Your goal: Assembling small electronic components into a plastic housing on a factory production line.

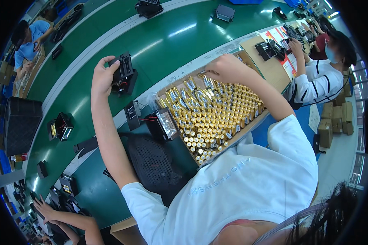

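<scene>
The person's left hand (104, 75) grasps a black case (126, 73) by its near side, thumb across the top, holding it over the green conveyor belt (163, 53); a bit of red wire shows low on the case. The right hand (228, 67) reaches to the far edge of a shallow cardboard box (243, 133) packed with gold-coloured batteries (216, 112), its fingers curled downward; whether they pinch a battery I cannot tell, since the hand hides its own fingertips. Most batteries stand on end in close rows, while those toward the far left lean against one another. Just beside the box's left wall sits an open case (163, 124) with red wire and a shiny silvery inside. The step in hand looks like gathering batteries with the right hand while the left minds the case. The next move seems to call for a sure pinch on the batteries, a clean lift that leaves their neighbours standing, and a steady left-hand hold on the case.
</scene>
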Motion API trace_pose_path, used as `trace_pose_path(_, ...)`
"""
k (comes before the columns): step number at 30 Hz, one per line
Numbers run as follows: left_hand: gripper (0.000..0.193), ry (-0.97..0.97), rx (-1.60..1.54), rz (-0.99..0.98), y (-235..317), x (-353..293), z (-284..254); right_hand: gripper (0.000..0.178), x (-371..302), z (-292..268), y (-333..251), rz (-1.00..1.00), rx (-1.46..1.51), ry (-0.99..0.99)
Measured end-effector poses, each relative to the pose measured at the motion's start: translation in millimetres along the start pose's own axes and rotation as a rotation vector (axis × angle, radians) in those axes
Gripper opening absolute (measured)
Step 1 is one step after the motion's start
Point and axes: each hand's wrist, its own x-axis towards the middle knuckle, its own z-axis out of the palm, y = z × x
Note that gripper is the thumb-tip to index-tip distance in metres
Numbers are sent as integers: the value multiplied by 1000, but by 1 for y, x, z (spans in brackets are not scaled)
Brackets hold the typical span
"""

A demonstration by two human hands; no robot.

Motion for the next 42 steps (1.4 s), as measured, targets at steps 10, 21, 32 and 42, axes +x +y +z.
trace_pose_path(10, 35, -40, 34, -4, 0, -1, 5, 22, 2, 5, -1, 102, -158, -121)
trace_pose_path(21, 33, -29, 53, -53, 2, -3, 6, 27, 22, -2, -59, 451, 493, -101)
trace_pose_path(32, 38, -34, -191, -87, -8, 9, 8, 35, 43, 0, -63, 331, 283, -221)
trace_pose_path(42, 46, 31, -247, -72, 0, 0, 24, 36, 87, -66, -79, 196, 644, 28)
